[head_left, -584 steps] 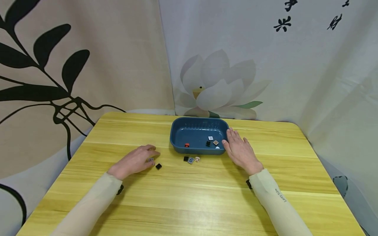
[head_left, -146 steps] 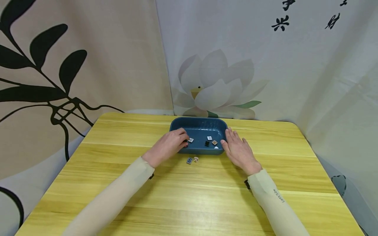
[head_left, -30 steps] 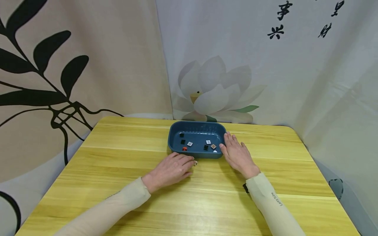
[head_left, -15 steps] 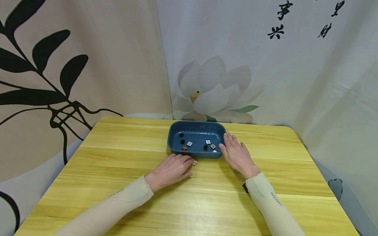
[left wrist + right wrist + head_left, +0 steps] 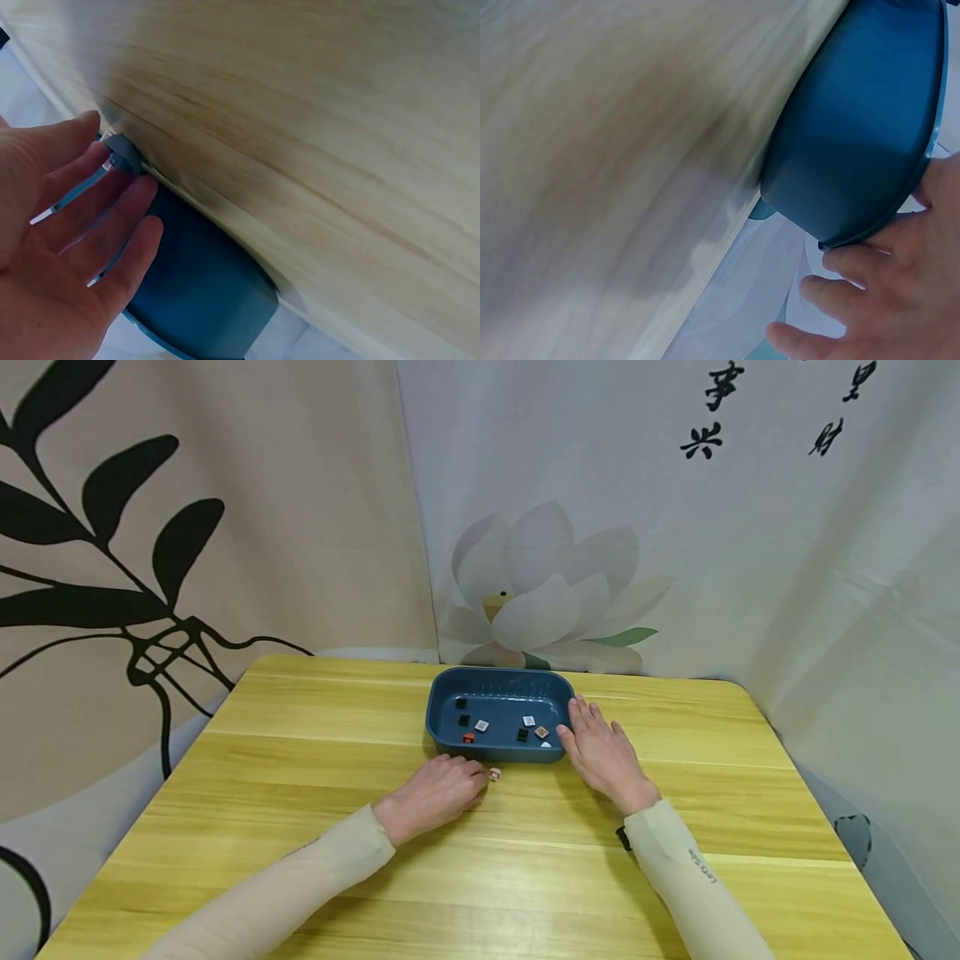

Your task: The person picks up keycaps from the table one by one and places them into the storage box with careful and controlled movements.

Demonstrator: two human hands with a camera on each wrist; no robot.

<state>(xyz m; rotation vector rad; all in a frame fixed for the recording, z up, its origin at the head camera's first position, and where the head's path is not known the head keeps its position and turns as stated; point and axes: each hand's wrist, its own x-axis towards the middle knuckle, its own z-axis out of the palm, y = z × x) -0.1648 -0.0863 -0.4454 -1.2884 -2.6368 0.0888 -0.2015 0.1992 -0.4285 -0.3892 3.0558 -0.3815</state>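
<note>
My left hand [image 5: 435, 793] is down on the table just in front of the dark blue tray [image 5: 495, 755]. In the left wrist view, its fingertips touch a blue-grey keycap [image 5: 124, 154], and a small gap shows between the thumb and that keycap. The head view hides this keycap behind the hand. A pale keycap [image 5: 495, 774] lies right beside the fingertips. My right hand [image 5: 607, 760] rests with extended fingers against the tray's right end; the right wrist view shows its fingers at the tray rim [image 5: 900, 221].
Inside the tray lie several keycaps, among them a red keycap [image 5: 468, 737], a white keycap [image 5: 528, 721], a tan keycap [image 5: 542, 732] and a black keycap [image 5: 522, 735]. The wooden table [image 5: 480, 877] meets a printed curtain [image 5: 585, 460] at its back edge.
Earlier, black and white keycaps from the table went into the tray. My left hand has since come out to its front, and its thumb has closed in slightly. The right hand stays put.
</note>
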